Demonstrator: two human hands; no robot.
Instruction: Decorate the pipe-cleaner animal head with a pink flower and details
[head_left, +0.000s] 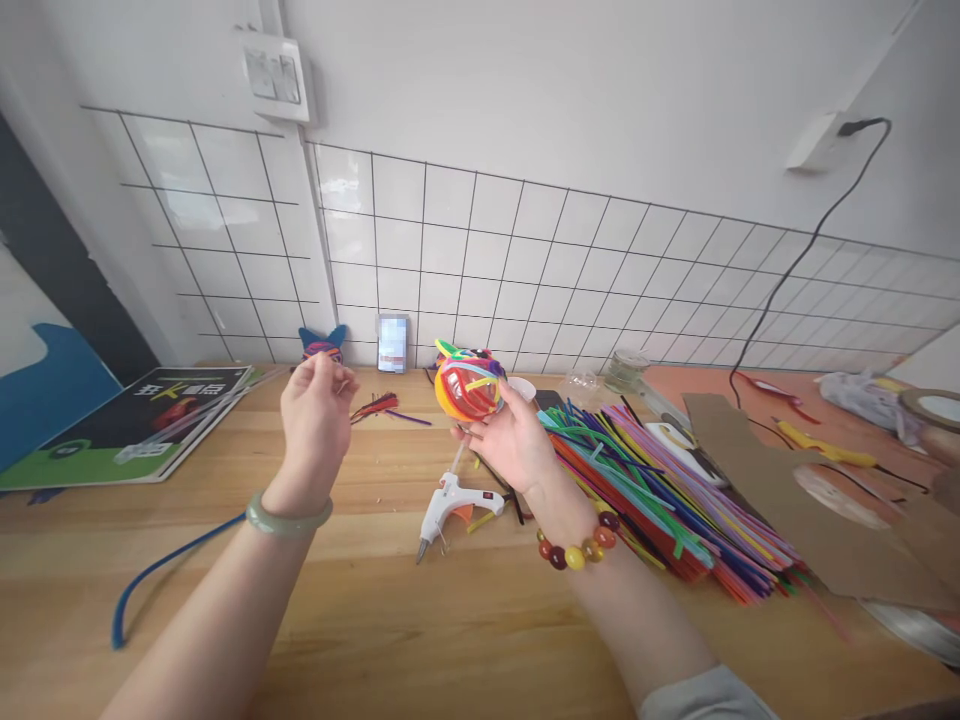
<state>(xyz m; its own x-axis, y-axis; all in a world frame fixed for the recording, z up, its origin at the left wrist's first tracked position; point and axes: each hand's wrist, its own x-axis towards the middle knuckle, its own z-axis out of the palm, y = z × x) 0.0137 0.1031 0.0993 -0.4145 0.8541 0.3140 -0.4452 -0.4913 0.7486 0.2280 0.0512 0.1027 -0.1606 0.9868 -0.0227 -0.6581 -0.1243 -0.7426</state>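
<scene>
The right hand (517, 440) grasps a multicoloured ball of fuzzy craft stems around a clear core (469, 385), holding it above the wooden table (450, 640) toward its back edge. The fingers sit below and the thumb at the side, probably so the stems are not crushed and the front shows. The left hand (315, 410) is raised beside it, apart from the ball, fingertips drawn together in a pinch; I cannot tell whether anything thin is between them. A white plastic glue gun (450, 505) lies between the forearms, nozzle toward the front edge, seemingly within easy reach. The thick bundle of coloured fuzzy stems (660, 490) slants toward the right front corner, likely for picking out single colours. A phone (393, 345) stands upright at the back edge, apparently for viewing.
</scene>
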